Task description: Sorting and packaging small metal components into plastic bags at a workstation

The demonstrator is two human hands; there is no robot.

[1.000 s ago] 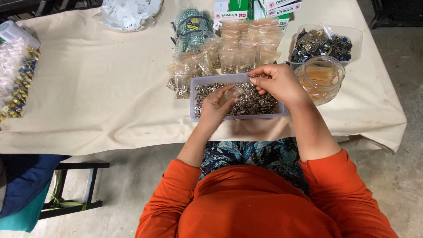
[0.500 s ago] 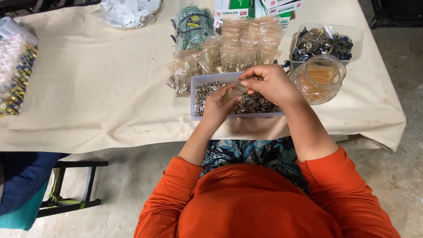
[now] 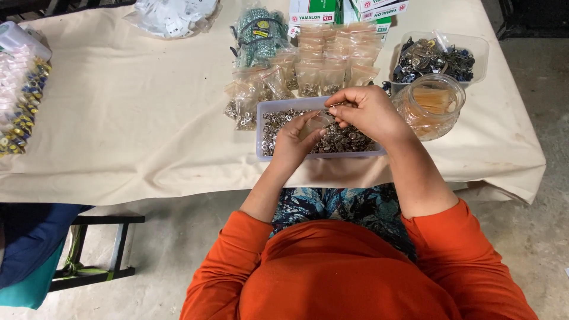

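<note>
A clear rectangular tray [image 3: 261, 133] full of small metal snap buttons sits near the table's front edge. My left hand [image 3: 294, 141] hovers over the tray and holds a small clear plastic bag [image 3: 315, 123] by its mouth. My right hand [image 3: 366, 110] is above the tray's right half, its fingertips pinched at the bag's opening, apparently with small metal pieces in them. Both hands meet over the tray.
Rows of small filled clear bags [image 3: 323, 59] lie behind the tray. A glass jar [image 3: 431, 106] and a tub of dark metal parts [image 3: 440, 56] stand to the right. Boxes [image 3: 332, 10], a green bundle [image 3: 258, 32], white bags [image 3: 175, 15] and beaded items [image 3: 21, 98] line the cream tablecloth [image 3: 130, 106].
My left hand has lifted from the buttons with the small bag and my right hand has come left to meet it at the bag's mouth.
</note>
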